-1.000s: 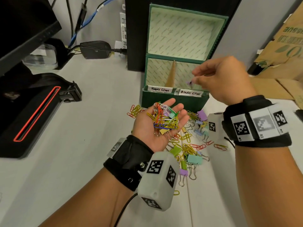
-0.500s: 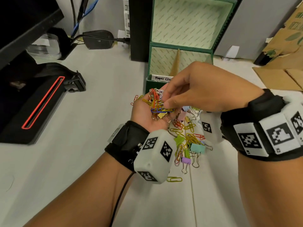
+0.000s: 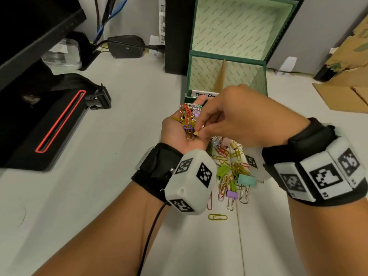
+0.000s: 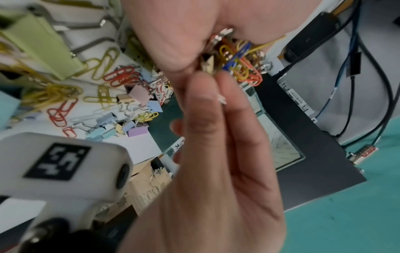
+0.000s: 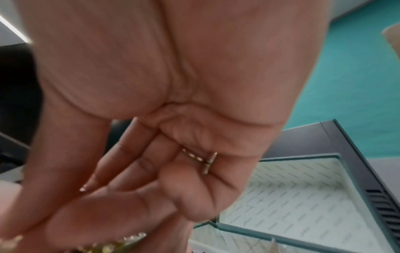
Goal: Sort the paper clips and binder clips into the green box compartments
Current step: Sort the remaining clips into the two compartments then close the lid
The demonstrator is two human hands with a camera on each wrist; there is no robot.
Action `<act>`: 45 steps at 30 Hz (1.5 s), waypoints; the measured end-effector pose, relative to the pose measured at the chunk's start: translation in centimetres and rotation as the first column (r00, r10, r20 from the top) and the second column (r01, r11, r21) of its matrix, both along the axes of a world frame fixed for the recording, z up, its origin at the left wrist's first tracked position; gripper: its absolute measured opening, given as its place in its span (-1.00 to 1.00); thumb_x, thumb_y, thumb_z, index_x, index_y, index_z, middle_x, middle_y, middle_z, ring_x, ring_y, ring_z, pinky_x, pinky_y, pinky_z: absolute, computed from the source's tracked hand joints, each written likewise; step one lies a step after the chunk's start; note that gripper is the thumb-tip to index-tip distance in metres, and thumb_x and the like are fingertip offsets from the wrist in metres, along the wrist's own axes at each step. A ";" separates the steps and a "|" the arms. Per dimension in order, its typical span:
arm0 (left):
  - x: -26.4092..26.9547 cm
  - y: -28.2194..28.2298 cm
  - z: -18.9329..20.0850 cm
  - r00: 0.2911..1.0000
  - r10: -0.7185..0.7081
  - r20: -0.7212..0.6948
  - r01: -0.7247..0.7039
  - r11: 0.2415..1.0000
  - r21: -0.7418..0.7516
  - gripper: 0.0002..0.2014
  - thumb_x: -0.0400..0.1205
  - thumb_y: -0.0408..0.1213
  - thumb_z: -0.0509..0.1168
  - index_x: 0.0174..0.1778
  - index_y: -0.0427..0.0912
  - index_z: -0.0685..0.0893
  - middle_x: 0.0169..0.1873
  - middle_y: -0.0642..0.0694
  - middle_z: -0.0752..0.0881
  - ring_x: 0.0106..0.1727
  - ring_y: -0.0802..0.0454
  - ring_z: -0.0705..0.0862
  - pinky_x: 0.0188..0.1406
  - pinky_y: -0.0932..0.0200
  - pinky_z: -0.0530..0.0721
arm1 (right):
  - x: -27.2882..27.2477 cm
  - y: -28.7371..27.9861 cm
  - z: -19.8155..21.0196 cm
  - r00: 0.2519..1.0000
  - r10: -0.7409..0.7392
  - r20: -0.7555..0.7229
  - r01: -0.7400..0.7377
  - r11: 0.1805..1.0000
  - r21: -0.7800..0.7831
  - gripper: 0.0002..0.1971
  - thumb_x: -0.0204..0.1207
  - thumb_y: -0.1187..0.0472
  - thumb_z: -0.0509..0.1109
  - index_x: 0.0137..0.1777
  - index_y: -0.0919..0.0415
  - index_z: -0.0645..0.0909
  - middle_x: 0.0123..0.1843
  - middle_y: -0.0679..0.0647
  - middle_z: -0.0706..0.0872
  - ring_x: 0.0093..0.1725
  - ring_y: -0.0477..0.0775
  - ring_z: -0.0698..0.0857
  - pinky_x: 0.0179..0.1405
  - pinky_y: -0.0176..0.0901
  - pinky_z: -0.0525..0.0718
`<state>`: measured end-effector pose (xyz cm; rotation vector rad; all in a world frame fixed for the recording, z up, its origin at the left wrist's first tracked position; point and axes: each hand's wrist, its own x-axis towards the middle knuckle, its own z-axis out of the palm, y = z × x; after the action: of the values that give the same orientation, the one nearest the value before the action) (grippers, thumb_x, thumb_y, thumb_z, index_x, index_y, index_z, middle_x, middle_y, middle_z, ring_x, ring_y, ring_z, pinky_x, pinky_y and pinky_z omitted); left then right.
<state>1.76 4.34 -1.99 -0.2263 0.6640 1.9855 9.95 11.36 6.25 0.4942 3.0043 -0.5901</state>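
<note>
Our left hand (image 3: pixel 182 134) lies palm up, fingers loosely cupped, carrying a heap of clips (image 3: pixel 188 118) just before the near wall of the green box (image 3: pixel 229 54), whose lid stands open. Our right hand (image 3: pixel 239 118) reaches over that palm, thumb and forefinger pinching a small tan binder clip (image 3: pixel 196 133) at the heap's near edge. More clips (image 3: pixel 233 172) lie scattered on the table (image 3: pixel 99 196) under our wrists, with bare surface to the left.

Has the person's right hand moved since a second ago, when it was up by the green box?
Yes. The right hand came down and back from the open green box to the left hand's clip-filled palm, pinching a small tan binder clip.
</note>
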 end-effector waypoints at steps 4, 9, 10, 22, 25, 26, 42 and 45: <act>-0.5 0.5 -0.5 0.996 -0.067 0.063 0.060 0.993 0.105 -0.59 0.72 -0.30 -0.04 -0.01 -0.41 0.70 -0.10 -0.39 0.76 -0.09 -0.27 0.75 0.02 -0.12 0.72 | 1.0 1.0 1.3 0.988 -0.069 -0.140 0.044 0.984 -0.173 -0.94 0.44 0.04 0.55 -0.13 -0.10 0.84 -0.38 -0.27 0.78 -0.44 -0.37 0.65 -0.43 -0.64 0.48; 0.0 0.5 -0.4 0.989 -0.116 0.088 0.100 0.980 0.170 -0.59 0.72 -0.21 -0.01 0.05 -0.41 0.68 -0.17 -0.36 0.78 -0.22 -0.27 0.77 0.04 -0.23 0.70 | 2.3 3.8 2.0 0.911 -0.198 -0.362 0.114 0.964 -0.241 -0.92 0.43 0.02 0.54 -0.09 -0.10 0.81 -0.42 -0.25 0.76 -0.46 -0.25 0.62 -0.43 -0.56 0.51; 0.0 0.6 -0.6 0.988 -0.120 0.100 0.102 0.980 0.170 -0.59 0.71 -0.21 -0.01 0.06 -0.40 0.68 -0.17 -0.35 0.78 -0.24 -0.26 0.78 0.00 -0.21 0.72 | 2.5 4.3 2.0 0.879 -0.233 -0.416 0.132 0.957 -0.258 -0.91 0.42 0.04 0.56 -0.10 -0.08 0.81 -0.42 -0.20 0.77 -0.46 -0.23 0.63 -0.42 -0.52 0.54; 0.1 0.7 -1.0 0.977 -0.171 0.126 0.139 0.963 0.230 -0.57 0.71 -0.21 -0.03 0.06 -0.43 0.68 -0.13 -0.38 0.77 -0.21 -0.29 0.78 -0.02 -0.24 0.70 | 2.0 6.3 0.4 0.901 -0.384 -0.200 0.409 0.907 0.098 -0.72 0.50 -0.05 0.49 0.22 -0.22 0.71 0.04 -0.22 0.60 0.09 -0.07 0.62 0.07 -0.18 0.50; -0.2 0.7 -1.0 0.978 -0.154 0.137 0.118 0.964 0.239 -0.56 0.74 -0.19 -0.05 0.10 -0.42 0.66 -0.12 -0.37 0.77 -0.21 -0.29 0.78 -0.01 -0.23 0.70 | 1.8 5.4 1.1 0.930 -0.291 -0.222 0.315 0.946 0.078 -0.75 0.46 -0.08 0.51 0.14 -0.26 0.71 0.07 -0.27 0.71 0.04 -0.14 0.67 0.00 -0.16 0.56; -0.3 0.6 -1.0 0.979 -0.150 0.138 0.114 0.964 0.238 -0.56 0.74 -0.20 -0.04 0.12 -0.41 0.66 -0.11 -0.37 0.77 -0.20 -0.28 0.78 -0.01 -0.23 0.70 | 1.9 5.2 1.4 0.920 -0.291 -0.263 0.316 0.947 0.055 -0.79 0.48 -0.06 0.50 0.11 -0.24 0.72 0.04 -0.28 0.73 0.00 -0.18 0.68 -0.06 -0.22 0.56; 0.1 -0.3 0.4 0.992 -0.089 -0.094 0.106 0.975 0.194 -0.28 0.74 -0.45 -0.23 -0.55 -0.33 0.77 -0.52 -0.24 0.70 -0.49 -0.07 0.73 -0.57 0.25 0.68 | 0.0 -0.3 -0.1 0.997 -0.064 0.034 0.059 0.990 0.124 -0.72 0.36 0.03 0.59 0.07 -0.22 0.75 -0.22 -0.20 0.74 -0.20 -0.16 0.70 -0.08 -0.17 0.69; 0.0 -0.5 0.6 0.992 -0.096 -0.080 0.108 0.982 0.153 -0.28 0.74 -0.38 -0.19 -0.62 -0.32 0.72 -0.61 -0.20 0.63 -0.61 -0.02 0.66 -0.74 0.36 0.54 | -0.5 -0.5 -0.8 0.996 -0.087 0.018 0.083 0.982 0.168 -0.68 0.33 -0.04 0.60 0.10 -0.23 0.74 -0.18 -0.17 0.72 -0.14 -0.04 0.69 -0.11 -0.11 0.67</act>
<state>1.76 3.89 -1.36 -0.0248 0.5497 1.9429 9.41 10.87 5.44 0.6371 3.0359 -0.3344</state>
